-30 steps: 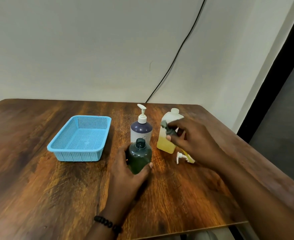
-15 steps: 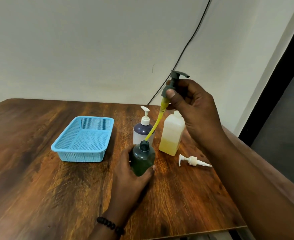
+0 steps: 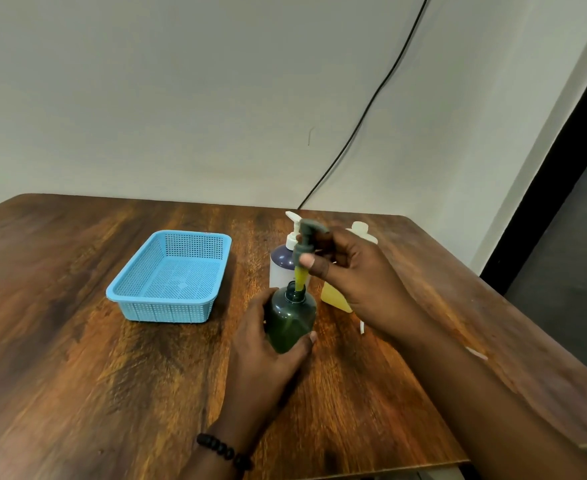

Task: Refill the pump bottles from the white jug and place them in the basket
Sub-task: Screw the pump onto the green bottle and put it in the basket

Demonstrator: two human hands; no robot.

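The green bottle [image 3: 290, 318] stands upright on the worktop [image 3: 77, 341], right of the basket [image 3: 171, 277], gripped by the left hand [image 3: 268, 358]. Directly above its neck, the right hand [image 3: 358, 282] pinches the pump [image 3: 306, 251], tube pointing straight down into the opening.

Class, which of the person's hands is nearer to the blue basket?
Left. The left hand grips the green bottle, just right of the blue basket; the right hand is farther right, holding the pump head.
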